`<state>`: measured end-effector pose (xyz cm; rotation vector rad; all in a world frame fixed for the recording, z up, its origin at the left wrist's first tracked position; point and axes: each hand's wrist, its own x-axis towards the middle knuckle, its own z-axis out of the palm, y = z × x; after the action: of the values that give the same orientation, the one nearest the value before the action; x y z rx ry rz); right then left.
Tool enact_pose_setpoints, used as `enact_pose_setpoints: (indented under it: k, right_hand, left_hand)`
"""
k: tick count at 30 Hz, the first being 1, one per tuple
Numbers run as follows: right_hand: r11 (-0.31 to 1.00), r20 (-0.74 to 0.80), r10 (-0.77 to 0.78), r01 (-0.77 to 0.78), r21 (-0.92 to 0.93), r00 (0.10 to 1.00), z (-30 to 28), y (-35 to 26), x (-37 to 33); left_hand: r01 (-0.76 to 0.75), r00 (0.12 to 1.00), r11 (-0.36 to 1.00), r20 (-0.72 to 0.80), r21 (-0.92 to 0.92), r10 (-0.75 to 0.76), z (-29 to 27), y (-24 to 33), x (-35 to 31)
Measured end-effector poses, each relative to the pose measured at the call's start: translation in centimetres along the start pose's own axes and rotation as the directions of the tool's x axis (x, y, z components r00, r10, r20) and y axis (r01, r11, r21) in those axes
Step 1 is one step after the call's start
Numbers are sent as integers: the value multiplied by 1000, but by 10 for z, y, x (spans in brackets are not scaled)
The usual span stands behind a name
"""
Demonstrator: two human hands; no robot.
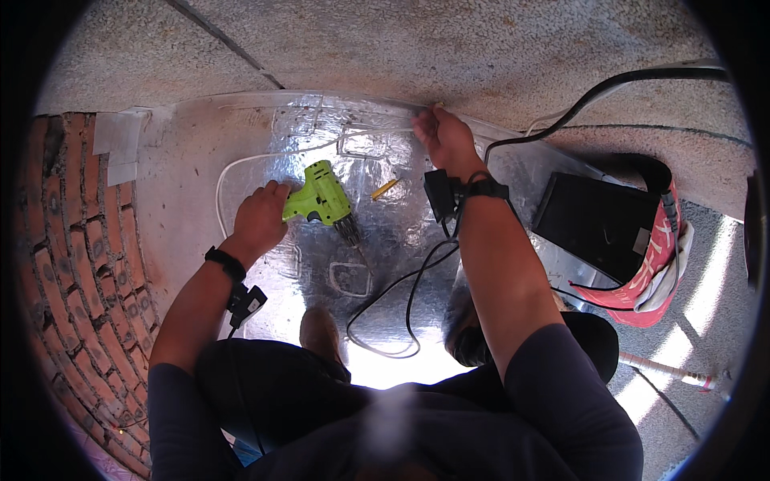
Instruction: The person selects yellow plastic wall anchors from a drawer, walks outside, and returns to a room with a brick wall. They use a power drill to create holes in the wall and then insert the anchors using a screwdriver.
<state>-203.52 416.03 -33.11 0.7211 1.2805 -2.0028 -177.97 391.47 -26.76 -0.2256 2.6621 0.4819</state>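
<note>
"Fingers (pixel 278 191) on the left hand (pixel 258 216): what are they doing?"
"They're closed on the green drill (pixel 322 195), left of the middle of the frame."
"And the right hand (pixel 445 138)?"
"Up at the top middle, near the white wire (pixel 267 155). Its fingers are bent, but I can't tell if they pinch anything."

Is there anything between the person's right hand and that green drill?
Nothing tall that I can see. A small yellow stick-like item lies on the silvery sheet, roughly between the right hand and the green drill. It looks low enough to reach over. The left hand holds the drill by its handle.
</note>
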Motion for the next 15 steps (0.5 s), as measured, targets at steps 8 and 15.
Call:
enact_pose_setpoints:
  k: [8,15]
  right_hand:
    - [999,-8,36,-36,-6,999,-9,10,-17]
    - [998,-45,-20,17,-58,999,-6,6,-16]
  left_hand:
    - [-35,999,999,-34,12,36,2,-1,-1]
    - [-21,999,1000,-29,8,21,3,-2,-3]
